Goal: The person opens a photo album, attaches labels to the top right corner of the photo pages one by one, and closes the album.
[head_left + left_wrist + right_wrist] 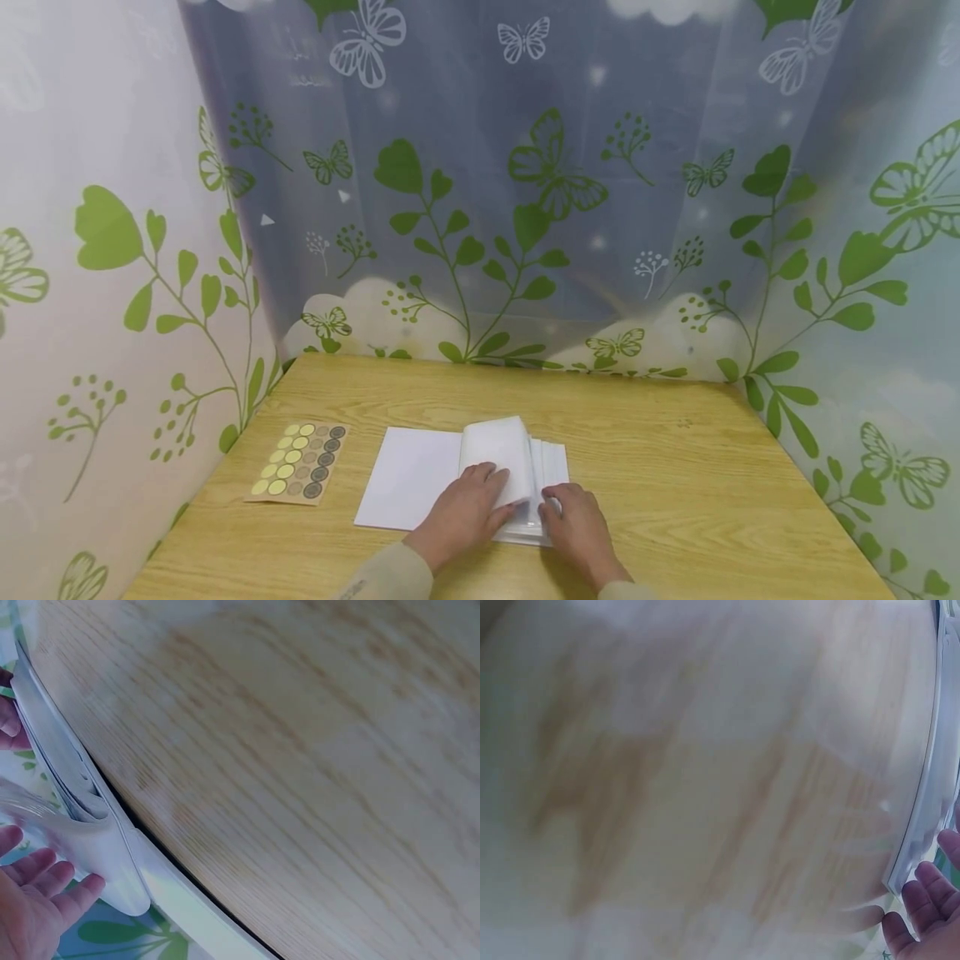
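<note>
A white-covered album (408,478) lies spread on the wooden table, its left side a plain white panel. A bundle of its white, plastic-looking pages (495,446) stands bent up over the middle. My left hand (467,507) rests against this bundle; in the left wrist view its fingers (79,896) are extended along the curved pages. At the right-hand pages (553,458) is my right hand (577,525), touching near their outer edge with fingers slightly bent. The right wrist view shows its fingers (922,900) relaxed by the album's corner. The contact under the right fingertips is partly hidden.
A brown sheet (296,463) with rows of yellow, brown and dark round pieces lies left of the album. The wooden table (712,492) extends to the right. Curtains (465,250) printed with leaves and butterflies surround the table at the back and sides.
</note>
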The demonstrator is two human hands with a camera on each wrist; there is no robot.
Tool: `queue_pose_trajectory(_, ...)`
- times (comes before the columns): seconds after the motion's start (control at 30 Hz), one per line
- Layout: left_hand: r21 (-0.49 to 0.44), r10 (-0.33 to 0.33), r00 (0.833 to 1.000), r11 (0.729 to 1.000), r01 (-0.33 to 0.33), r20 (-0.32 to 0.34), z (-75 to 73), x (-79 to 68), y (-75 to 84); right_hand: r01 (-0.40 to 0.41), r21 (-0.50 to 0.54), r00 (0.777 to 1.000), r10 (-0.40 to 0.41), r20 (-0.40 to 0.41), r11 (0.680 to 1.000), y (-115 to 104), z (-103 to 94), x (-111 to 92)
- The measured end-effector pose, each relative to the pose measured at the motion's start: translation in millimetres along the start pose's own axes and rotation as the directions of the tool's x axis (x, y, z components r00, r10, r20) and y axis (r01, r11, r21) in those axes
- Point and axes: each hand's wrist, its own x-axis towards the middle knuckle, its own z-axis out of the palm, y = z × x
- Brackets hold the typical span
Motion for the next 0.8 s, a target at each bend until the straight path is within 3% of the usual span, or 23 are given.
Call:
queue_pose_trajectory(0.4, 0.001, -0.023, 0.999, 1.0, 0.023, -0.03, 1.3, -1.0, -1.1, 0.028, -0.007, 0.999, -0.028, -0.021, 1.0, -1.5, 0.5, -1.6)
queue_pose_trajectory(0.57, 0.024, -0.014, 0.996, 1.0, 0.016, -0.092, -0.9, -3.1, -4.0, 0.029, -0.068, 0.999, -0.03, -0.017, 0.997, -1.6, 3.6, -1.1)
queue_pose_trajectory(0.8, 0.051, 0.023, 0.975, 0.999, -0.012, -0.22, -2.6, -3.3, -8.2, 0.128, -0.139, 0.992, -0.129, 0.002, 0.982, -2.3, 5.9, 0.1)
